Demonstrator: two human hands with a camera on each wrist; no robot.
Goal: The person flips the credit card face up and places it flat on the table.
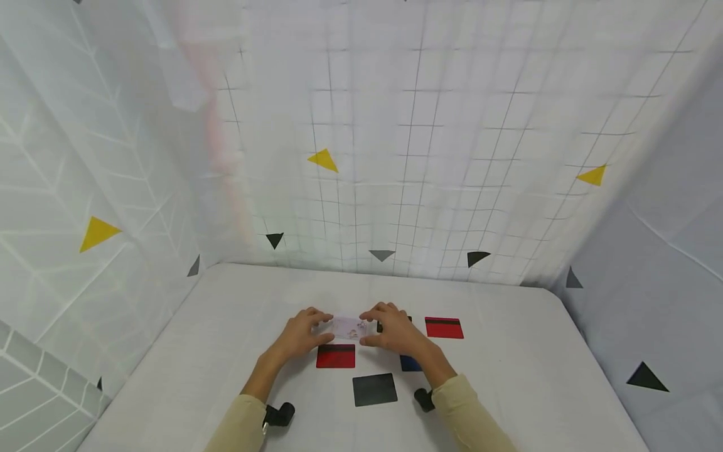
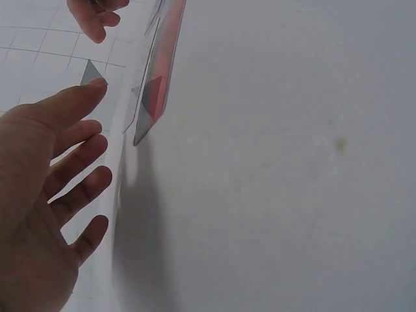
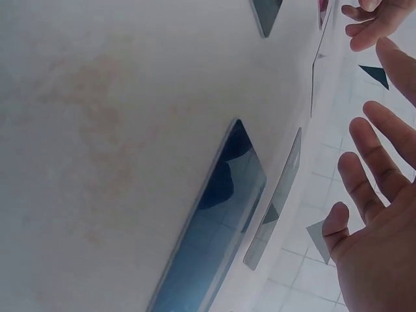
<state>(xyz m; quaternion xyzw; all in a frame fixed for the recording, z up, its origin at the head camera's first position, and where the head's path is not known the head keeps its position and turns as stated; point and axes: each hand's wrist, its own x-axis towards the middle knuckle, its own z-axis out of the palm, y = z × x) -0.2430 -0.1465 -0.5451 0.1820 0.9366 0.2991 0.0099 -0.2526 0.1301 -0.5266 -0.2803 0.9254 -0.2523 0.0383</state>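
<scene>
Reader: What lies just below the middle of the head view?

Author: A pale printed card [image 1: 348,328], between my left hand [image 1: 302,333] and my right hand [image 1: 395,329], above the white worktop's [image 1: 508,364] centre.

Reader: Is it gripped?

Author: The head view brings fingertips and thumbs close to both ends, but I cannot tell there whether they touch. The left wrist view is clearer: my left fingers are spread, thumb apart, curled round nothing. The right wrist view shows my right fingers likewise loosely extended, with nothing in their hold.

Reader: What surrounds the card?

Author: In the head view, a red card [image 1: 336,356] just below, a dark grey card [image 1: 375,390] at lower centre, and a second red card [image 1: 444,328] right of centre.

Reader: And near the right arm?

Author: There, in the head view, my hand hides most of a black card [image 1: 380,327] and my wrist part of a blue card [image 1: 410,363]; the right wrist view reveals the blue one's long, glossy, reflecting face at bottom centre.
</scene>
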